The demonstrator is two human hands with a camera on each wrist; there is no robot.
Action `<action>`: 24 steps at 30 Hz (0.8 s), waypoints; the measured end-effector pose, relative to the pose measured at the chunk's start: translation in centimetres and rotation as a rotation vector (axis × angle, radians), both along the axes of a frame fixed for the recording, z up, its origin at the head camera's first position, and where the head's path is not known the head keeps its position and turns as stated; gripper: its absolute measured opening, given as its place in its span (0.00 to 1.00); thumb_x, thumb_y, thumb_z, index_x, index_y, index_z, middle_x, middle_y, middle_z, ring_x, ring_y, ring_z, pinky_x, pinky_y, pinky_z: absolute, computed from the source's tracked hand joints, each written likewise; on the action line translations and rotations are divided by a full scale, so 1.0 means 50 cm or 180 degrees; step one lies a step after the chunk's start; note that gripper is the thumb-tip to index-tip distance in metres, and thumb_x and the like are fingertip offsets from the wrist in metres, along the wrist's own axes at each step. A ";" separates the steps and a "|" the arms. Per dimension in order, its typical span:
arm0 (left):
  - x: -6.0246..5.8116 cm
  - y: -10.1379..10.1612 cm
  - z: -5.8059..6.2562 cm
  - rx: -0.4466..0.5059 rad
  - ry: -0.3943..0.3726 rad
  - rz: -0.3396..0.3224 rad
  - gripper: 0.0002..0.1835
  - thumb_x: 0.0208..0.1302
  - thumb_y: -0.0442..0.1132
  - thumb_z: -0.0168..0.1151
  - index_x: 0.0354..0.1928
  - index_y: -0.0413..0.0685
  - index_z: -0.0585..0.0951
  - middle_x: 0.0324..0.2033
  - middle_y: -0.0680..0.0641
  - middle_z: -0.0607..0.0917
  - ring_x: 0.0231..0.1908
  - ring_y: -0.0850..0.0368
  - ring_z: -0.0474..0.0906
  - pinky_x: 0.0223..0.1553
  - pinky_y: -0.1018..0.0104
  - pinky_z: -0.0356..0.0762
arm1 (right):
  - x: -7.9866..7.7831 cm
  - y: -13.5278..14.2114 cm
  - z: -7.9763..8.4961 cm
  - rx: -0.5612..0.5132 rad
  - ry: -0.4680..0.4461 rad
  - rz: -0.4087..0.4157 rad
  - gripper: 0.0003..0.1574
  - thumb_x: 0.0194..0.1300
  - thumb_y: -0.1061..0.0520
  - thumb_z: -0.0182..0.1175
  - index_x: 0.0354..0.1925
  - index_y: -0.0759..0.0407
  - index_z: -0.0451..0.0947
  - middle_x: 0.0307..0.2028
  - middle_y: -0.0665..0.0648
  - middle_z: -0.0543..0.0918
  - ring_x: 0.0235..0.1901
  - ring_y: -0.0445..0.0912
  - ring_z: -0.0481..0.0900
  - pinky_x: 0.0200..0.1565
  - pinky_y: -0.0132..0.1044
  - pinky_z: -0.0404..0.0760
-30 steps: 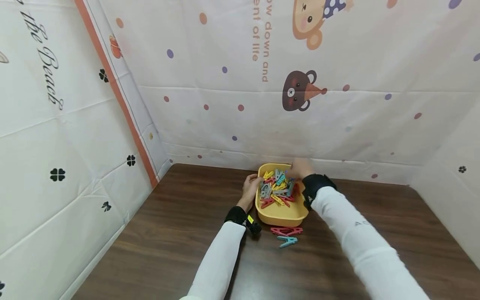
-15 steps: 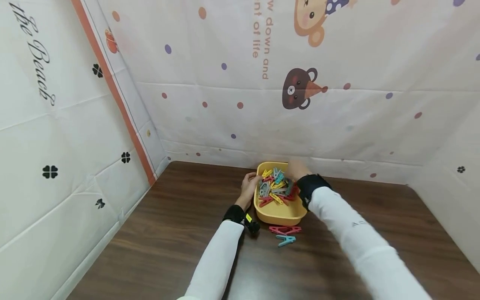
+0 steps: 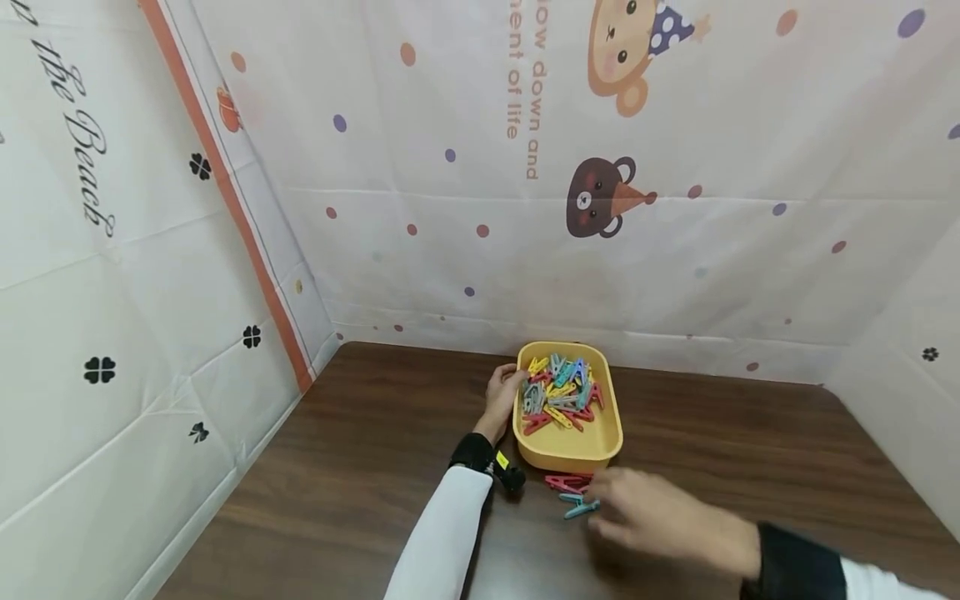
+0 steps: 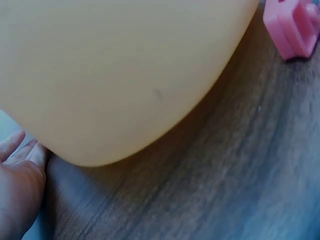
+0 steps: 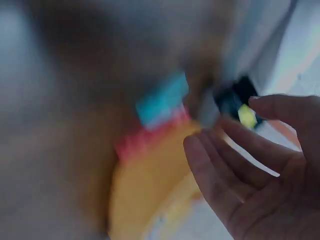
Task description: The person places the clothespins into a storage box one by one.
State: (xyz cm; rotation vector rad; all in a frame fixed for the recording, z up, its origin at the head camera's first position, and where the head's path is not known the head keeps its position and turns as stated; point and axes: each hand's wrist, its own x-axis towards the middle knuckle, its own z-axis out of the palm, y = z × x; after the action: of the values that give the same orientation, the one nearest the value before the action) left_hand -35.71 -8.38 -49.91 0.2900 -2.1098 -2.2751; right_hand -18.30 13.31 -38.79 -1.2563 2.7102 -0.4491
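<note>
A yellow plastic basin (image 3: 562,450) stands on the table near the back wall, with a heap of red, yellow, grey and blue clothespins (image 3: 558,417) inside. My left hand (image 3: 501,402) holds its left rim; the left wrist view shows fingers (image 4: 22,152) beside the basin's wall. In front of the basin lie a red clothespin (image 3: 564,482) and a teal clothespin (image 3: 577,508). My right hand (image 3: 652,512) is just over their right ends, blurred, and partly covers the red one. Its fingers (image 5: 212,172) are loosely extended, with nothing visible in them.
The dark wooden table (image 3: 360,467) spreads out on both sides of the basin. A printed white cloth (image 3: 420,267) hangs behind it and along both sides. A black wrist camera (image 3: 510,478) on my left wrist sits close to the basin's front left corner.
My right hand has left the basin's far right part and come forward to the two clothespins on the table. A blue clothespin it covered now shows. My left hand stays at the rim.
</note>
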 end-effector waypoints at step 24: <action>0.014 -0.009 0.002 -0.0093 0.0017 -0.0072 0.23 0.69 0.50 0.62 0.61 0.48 0.77 0.52 0.43 0.83 0.48 0.54 0.81 0.52 0.59 0.82 | 0.012 -0.016 -0.110 -0.0022 0.1069 0.0859 0.12 0.55 0.59 0.76 0.36 0.48 0.83 0.37 0.41 0.80 0.38 0.32 0.77 0.36 0.24 0.79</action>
State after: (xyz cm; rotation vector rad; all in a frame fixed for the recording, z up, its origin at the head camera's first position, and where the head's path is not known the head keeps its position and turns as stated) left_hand -35.01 -8.82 -49.80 0.2601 -2.1527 -2.2524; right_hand -17.69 12.50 -44.30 -1.8127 2.7299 -0.2332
